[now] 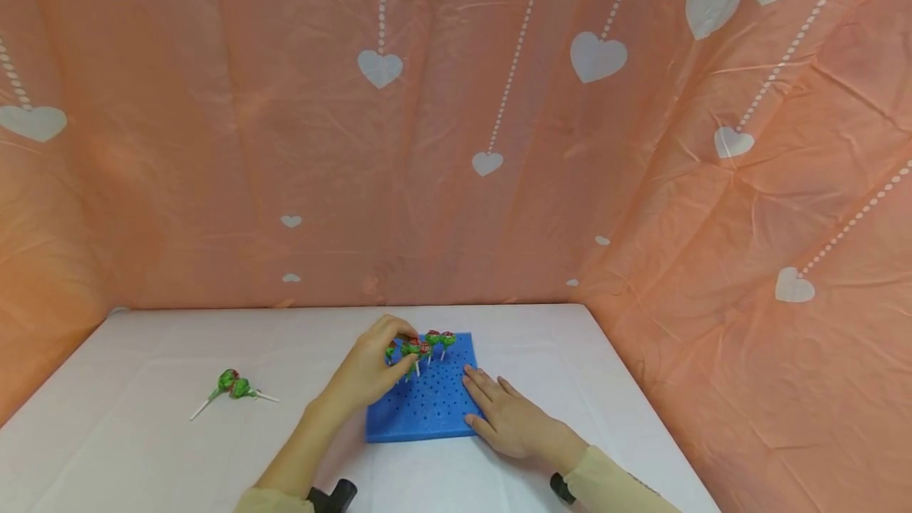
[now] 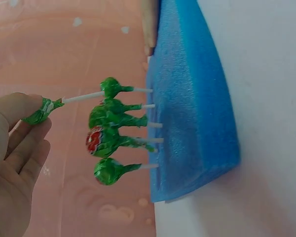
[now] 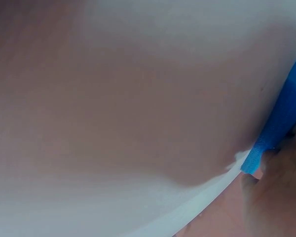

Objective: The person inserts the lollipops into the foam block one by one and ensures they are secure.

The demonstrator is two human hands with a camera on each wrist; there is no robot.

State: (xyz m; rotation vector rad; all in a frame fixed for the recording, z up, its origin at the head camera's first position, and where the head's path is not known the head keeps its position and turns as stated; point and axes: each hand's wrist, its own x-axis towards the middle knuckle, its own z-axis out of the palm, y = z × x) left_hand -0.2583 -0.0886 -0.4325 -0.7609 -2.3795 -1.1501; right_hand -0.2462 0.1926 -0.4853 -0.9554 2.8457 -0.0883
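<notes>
My left hand (image 1: 366, 366) is over the far left part of a blue foam board (image 1: 427, 416) dotted with small holes. In the left wrist view its thumb and fingers pinch a green-wrapped lollipop (image 2: 45, 109) by the candy end. The white stick points toward the board, its tip overlapping another lollipop's head in that view. Several green and red lollipops (image 2: 107, 170) stand in the board by their sticks, candy ends up. With fingers extended, my right hand (image 1: 514, 422) rests on the board's right edge.
Two more wrapped lollipops (image 1: 241, 388) lie on the white-covered table (image 1: 157, 450), left of the board. Behind the table and along its sides hangs an orange curtain (image 1: 321, 141) with white hearts.
</notes>
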